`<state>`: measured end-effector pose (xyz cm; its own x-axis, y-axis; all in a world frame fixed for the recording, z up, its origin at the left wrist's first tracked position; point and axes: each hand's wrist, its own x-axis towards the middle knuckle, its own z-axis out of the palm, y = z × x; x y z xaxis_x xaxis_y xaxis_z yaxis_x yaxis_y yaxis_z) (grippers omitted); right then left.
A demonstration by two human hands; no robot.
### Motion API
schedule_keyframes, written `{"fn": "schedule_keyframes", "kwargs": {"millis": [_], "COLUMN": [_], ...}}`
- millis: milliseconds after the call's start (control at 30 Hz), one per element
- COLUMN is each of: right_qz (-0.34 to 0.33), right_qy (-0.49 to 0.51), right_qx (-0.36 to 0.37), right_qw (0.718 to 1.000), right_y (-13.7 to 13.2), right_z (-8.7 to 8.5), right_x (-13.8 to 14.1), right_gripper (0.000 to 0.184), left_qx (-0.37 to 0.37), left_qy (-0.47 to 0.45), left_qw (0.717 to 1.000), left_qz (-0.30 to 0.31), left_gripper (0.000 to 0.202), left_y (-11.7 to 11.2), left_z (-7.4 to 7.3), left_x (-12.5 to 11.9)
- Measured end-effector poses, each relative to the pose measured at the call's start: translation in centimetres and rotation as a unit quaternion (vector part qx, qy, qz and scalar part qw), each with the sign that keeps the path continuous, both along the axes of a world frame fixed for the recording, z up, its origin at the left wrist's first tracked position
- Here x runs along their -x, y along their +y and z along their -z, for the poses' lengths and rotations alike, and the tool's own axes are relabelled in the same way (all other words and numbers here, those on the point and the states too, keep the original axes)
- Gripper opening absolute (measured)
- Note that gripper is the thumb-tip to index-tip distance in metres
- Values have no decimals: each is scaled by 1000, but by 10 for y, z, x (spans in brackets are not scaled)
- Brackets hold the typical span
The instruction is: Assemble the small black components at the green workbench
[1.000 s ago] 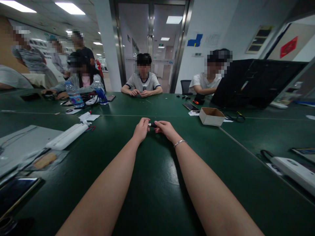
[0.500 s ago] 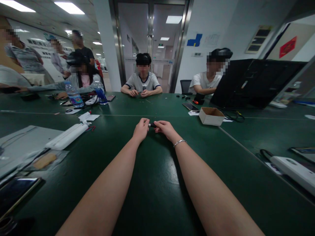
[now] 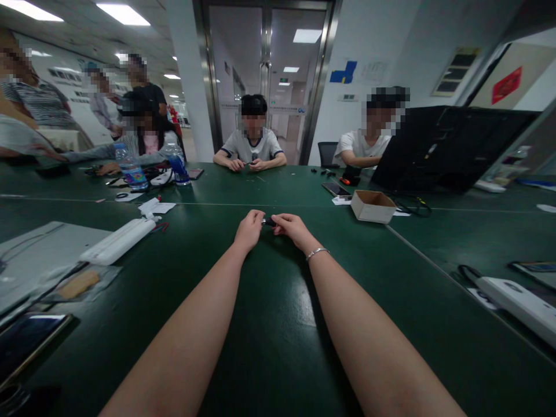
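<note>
Both my arms reach forward over the green table (image 3: 278,324). Between my hands is a small black piece with a silver metal end (image 3: 267,221); it is too small and too covered by fingers to tell its kind. My left hand (image 3: 249,231) is closed, fingertips pinching the silver end. My right hand (image 3: 292,227), below a silver bracelet (image 3: 318,252), pinches the black end between thumb and forefinger. The piece lies roughly level, just above or on the tabletop; I cannot tell which.
A small open box (image 3: 373,207) and a phone (image 3: 336,189) lie to the right, near a large black monitor (image 3: 452,147). Left are a white power strip (image 3: 119,240), another phone (image 3: 30,341) and water bottles (image 3: 131,168). Across sits a person (image 3: 252,145) with both hands on the table.
My hands and the black piece stay almost in the same place. At the far left, a person's arm has shifted slightly.
</note>
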<state>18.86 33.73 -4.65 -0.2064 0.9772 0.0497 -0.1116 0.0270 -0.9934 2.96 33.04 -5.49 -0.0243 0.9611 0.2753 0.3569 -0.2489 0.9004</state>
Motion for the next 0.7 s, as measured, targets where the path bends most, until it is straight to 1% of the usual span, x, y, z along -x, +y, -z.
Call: {"fn": "schedule_keyframes", "kwargs": {"millis": [100, 300, 400, 500, 567, 700], "right_qz": [-4, -7, -7, -6, -3, -8], "right_qy": [4, 12, 16, 11, 10, 10], "right_qx": [0, 0, 2, 2, -2, -14], "right_qw": [1000, 1000, 1000, 1000, 1000, 1000], "right_y": [-1, 0, 0, 0, 1, 2], "right_z": [0, 1, 1, 1, 1, 3], "right_x": [0, -1, -1, -1, -1, -2], "right_gripper": [17, 16, 15, 14, 17, 26], "left_qx": [-16, -29, -8, 12, 10, 3], "left_qy": [-1, -13, -31, -24, -17, -33], "left_qw": [1000, 999, 999, 999, 999, 998], "left_qz": [7, 36, 29, 34, 39, 48], "left_gripper": [25, 26, 27, 29, 27, 29], "left_y": [2, 4, 2, 0, 1, 4], "left_z": [2, 6, 4, 1, 1, 4], "left_x": [0, -1, -1, -2, -1, 0]}}
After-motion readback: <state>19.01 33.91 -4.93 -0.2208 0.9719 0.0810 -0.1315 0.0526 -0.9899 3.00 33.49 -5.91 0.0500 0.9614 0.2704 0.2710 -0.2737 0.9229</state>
